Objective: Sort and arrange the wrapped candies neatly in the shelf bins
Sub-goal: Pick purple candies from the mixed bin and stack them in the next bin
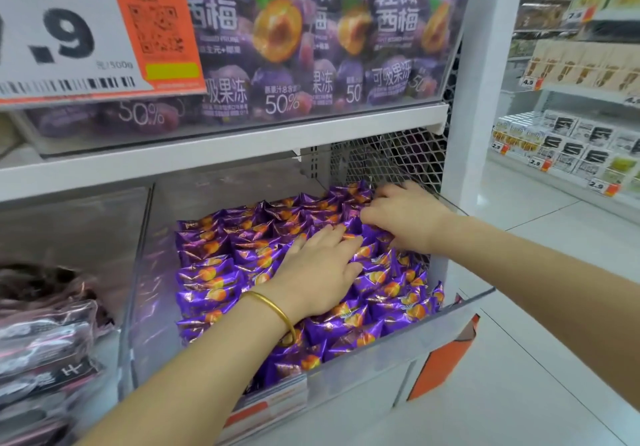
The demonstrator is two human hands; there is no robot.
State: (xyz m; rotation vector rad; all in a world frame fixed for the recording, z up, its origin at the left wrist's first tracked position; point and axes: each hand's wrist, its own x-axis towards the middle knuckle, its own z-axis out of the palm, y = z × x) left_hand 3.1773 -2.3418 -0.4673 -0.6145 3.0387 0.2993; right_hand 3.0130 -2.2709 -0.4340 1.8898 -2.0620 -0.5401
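A clear plastic bin [398, 359] on the lower shelf holds several purple wrapped candies [214, 272] with orange fruit prints, lying in rough rows. My left hand [318, 269], with a gold bangle at the wrist, lies flat on the candies in the middle of the bin, fingers straight and pointing toward the back. My right hand [405, 217] is at the bin's back right corner, its fingers curled down onto a purple candy [353, 223] there. The candies under both hands are hidden.
Above, a clear bin holds purple prune jelly pouches [311, 47] behind a large price sign [86, 29]. A neighbouring bin at the left holds dark pink packets [45, 334]. A metal mesh panel [391, 158] backs the bin. White floor and another stocked shelf [571, 147] lie to the right.
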